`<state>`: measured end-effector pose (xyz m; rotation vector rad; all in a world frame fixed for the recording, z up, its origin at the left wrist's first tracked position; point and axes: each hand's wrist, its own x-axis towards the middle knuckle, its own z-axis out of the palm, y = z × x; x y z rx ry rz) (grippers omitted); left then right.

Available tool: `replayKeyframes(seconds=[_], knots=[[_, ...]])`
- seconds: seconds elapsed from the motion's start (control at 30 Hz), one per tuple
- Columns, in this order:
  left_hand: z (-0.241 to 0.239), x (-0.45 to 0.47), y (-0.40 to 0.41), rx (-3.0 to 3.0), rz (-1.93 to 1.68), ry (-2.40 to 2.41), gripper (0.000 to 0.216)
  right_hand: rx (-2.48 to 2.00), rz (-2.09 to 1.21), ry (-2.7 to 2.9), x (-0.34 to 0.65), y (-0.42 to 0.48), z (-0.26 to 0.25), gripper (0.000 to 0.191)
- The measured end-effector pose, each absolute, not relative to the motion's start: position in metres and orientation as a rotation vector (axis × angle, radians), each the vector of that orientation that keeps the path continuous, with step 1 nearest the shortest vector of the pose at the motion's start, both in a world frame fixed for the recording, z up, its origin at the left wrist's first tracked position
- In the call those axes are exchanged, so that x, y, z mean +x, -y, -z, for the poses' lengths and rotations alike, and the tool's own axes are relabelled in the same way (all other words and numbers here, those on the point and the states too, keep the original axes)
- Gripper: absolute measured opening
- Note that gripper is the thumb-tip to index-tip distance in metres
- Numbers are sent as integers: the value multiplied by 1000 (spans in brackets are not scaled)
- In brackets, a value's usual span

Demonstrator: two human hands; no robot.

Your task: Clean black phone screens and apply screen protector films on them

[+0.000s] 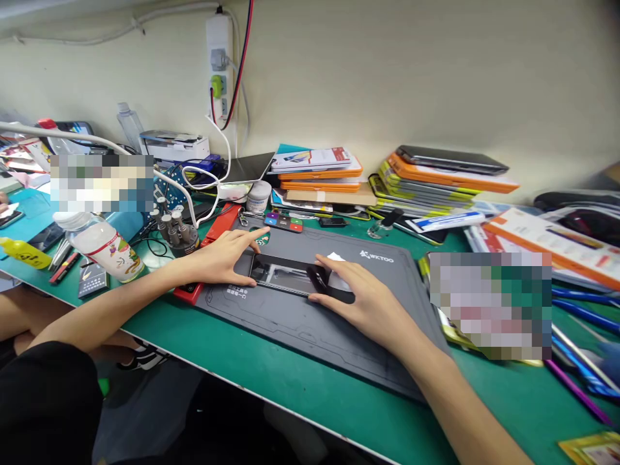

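A dark, glossy smartphone (285, 274) lies lengthwise between my hands, over a grey work mat (290, 326). My left hand (230, 257) is at its left end, thumb on the near edge and fingers toward the far edge. At the opposite end, my right hand (361, 294) grips it with the thumb in front and the fingers behind. Light reflects off the phone's surface, and a dark shape shows near my right fingertips; I cannot tell whether it is separate. A white scrap (334, 256) sits just behind my right fingers.
Left of the mat are a screwdriver holder (177, 232), a plastic bottle (104, 245) and a yellow tube (24, 253). Behind stand stacked orange boxes (320, 174) and a second stack (436, 187). Blue-handled tools (586, 310) lie right. A power strip (219, 64) hangs on the wall.
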<state>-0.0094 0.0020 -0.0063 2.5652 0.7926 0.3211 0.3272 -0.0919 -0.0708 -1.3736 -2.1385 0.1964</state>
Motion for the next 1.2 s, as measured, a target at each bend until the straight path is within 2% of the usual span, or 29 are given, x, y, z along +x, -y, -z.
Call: replayKeyframes(seconds=[0.53, 0.77, 1.2], knots=[[4, -9, -3, 2668, -280, -729, 98, -1386, -248, 2118, 324, 93, 64, 69], [8, -10, -5, 2657, -300, -760, 102, -1362, -148, 2162, 326, 93, 63, 69], [3, -6, -3, 2629, -265, -777, 100, -1409, -165, 2151, 327, 96, 60, 68]])
